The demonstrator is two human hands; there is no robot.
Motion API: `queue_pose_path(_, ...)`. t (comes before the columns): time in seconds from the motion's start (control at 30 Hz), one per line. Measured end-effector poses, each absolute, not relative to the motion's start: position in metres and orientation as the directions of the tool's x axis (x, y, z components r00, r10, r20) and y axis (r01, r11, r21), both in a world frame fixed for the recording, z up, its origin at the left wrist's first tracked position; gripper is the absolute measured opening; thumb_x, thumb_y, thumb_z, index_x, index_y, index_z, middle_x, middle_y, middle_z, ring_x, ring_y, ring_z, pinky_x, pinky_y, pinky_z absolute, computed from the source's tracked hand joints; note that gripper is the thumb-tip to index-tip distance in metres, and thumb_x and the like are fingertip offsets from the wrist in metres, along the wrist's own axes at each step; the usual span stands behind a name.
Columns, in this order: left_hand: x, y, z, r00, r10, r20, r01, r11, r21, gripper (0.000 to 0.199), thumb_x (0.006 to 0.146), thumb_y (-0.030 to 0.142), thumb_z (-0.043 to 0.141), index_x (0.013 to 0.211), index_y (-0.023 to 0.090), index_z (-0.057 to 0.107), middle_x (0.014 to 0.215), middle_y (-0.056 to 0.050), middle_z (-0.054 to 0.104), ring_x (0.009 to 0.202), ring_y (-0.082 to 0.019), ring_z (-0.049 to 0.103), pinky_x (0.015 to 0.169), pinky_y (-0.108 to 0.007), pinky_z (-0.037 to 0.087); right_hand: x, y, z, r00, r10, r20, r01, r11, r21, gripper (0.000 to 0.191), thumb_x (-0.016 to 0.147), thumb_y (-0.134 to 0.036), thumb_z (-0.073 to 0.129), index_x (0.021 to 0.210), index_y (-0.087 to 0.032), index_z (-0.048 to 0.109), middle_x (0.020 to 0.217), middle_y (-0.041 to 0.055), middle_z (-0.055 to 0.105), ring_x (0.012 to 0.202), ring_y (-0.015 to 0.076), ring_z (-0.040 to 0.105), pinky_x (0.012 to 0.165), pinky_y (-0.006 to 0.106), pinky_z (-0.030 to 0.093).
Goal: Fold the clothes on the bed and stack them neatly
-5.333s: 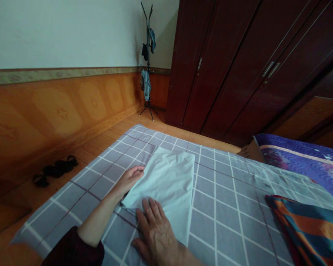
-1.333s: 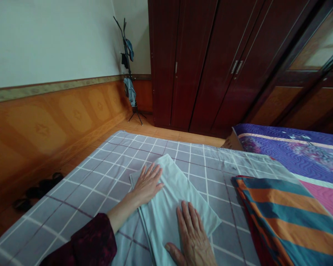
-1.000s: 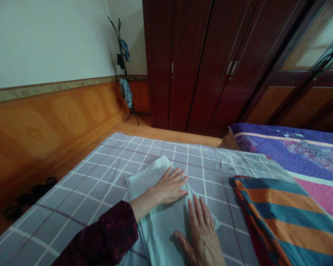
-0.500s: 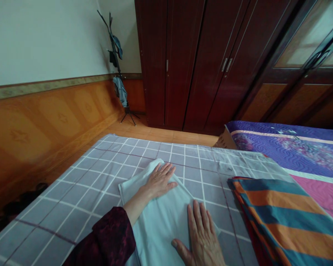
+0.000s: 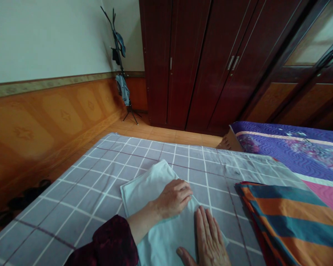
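Observation:
A pale, whitish folded cloth (image 5: pixel 144 186) lies on the grey checked bedsheet (image 5: pixel 100 177), its far corner pointing toward the wardrobe. My left hand (image 5: pixel 175 198), in a dark maroon sleeve, is at the cloth's right edge with its fingers curled closed against it; the fingertips are partly hidden. Flat along the same edge, nearer to me, rests my right hand (image 5: pixel 211 240), its fingers straight and thumb spread out over the cloth. The near end of the cloth runs out of view at the bottom.
Right of my hands lies a folded orange-and-teal striped cloth (image 5: pixel 291 210). Beyond it is a bed with a purple cover (image 5: pixel 283 138). A dark red wardrobe (image 5: pixel 180 66) and a coat stand (image 5: pixel 122 70) are at the back. Dark items (image 5: pixel 24 199) sit on the floor at left.
My left hand has slid right and nearer, from lying flat on the cloth to curled fingers at its right edge. My right hand stays flat; the view has shifted slightly.

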State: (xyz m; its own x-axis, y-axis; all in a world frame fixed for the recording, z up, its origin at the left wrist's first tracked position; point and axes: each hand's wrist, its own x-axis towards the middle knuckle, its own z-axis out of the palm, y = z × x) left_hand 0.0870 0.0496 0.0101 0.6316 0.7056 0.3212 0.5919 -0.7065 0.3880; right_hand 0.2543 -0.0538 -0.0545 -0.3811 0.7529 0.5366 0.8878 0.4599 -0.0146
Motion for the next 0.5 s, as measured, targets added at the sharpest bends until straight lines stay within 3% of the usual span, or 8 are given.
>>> queue_pose_path(0.1, 0.0870, 0.0527, 0.0096, 0.716, 0.640, 0.278, 0.537, -0.760, 0.366, 0.021, 0.093, 0.027, 0.047, 0.088, 0.018, 0.065, 0.093, -0.004, 0.065, 0.092, -0.017, 0.057, 0.089, -0.030, 0.043, 0.2540, -0.0540, -0.0556, -0.364, 0.765, 0.531, 0.893, 0.449, -0.035, 0.099, 0.079, -0.057, 0.051, 0.149, -0.003, 0.005, 0.149, 0.0218, 0.024, 0.130, 0.0420, 0.035, 0.092, 0.054, 0.041)
queue_pose_path(0.17, 0.0861, 0.0538, 0.0088, 0.751, 0.612, 0.247, 0.514, -0.777, 0.364, 0.017, 0.090, 0.028, 0.053, 0.088, 0.018, 0.066, 0.094, -0.004, 0.066, 0.093, -0.017, 0.057, 0.090, -0.031, 0.042, 0.2537, -0.0539, -0.0563, -0.357, 0.770, 0.528, 0.896, 0.442, -0.039, 0.099, 0.078, -0.056, 0.052, 0.148, -0.002, 0.006, 0.149, 0.0219, 0.024, 0.128, 0.0418, 0.037, 0.092, 0.053, 0.042)
queue_pose_path(0.27, 0.0843, 0.0522, 0.0084, 0.778, 0.593, 0.208, 0.496, -0.783, 0.375, 0.027, 0.088, 0.036, 0.057, 0.108, 0.019, 0.063, 0.115, -0.005, 0.063, 0.109, -0.019, 0.055, 0.098, -0.032, 0.039, 0.2534, -0.0532, -0.0578, -0.355, 0.764, 0.539, 0.897, 0.441, -0.034, 0.100, 0.077, -0.055, 0.053, 0.148, -0.001, 0.007, 0.150, 0.0220, 0.023, 0.126, 0.0410, 0.039, 0.092, 0.052, 0.042)
queue_pose_path(0.37, 0.0833, 0.0477, 0.0094, 0.794, 0.585, 0.167, 0.501, -0.784, 0.367, 0.047, 0.092, 0.044, 0.047, 0.132, 0.019, 0.048, 0.141, -0.008, 0.046, 0.132, -0.022, 0.037, 0.111, -0.037, 0.027, 0.2535, -0.0526, -0.0583, -0.355, 0.753, 0.554, 0.895, 0.446, -0.032, 0.099, 0.077, -0.053, 0.052, 0.148, -0.002, 0.008, 0.150, 0.0215, 0.022, 0.126, 0.0409, 0.040, 0.092, 0.052, 0.042)
queue_pose_path(0.5, 0.0839, 0.0439, 0.0114, 0.799, 0.591, 0.113, 0.513, -0.767, 0.385, 0.054, 0.094, 0.047, 0.041, 0.141, 0.021, 0.037, 0.149, -0.006, 0.035, 0.139, -0.023, 0.024, 0.115, -0.043, 0.017, 0.2547, -0.0529, -0.0541, -0.370, 0.757, 0.539, 0.889, 0.457, -0.032, 0.098, 0.077, -0.052, 0.053, 0.148, -0.001, 0.009, 0.147, 0.0228, 0.029, 0.125, 0.0407, 0.041, 0.092, 0.051, 0.043)
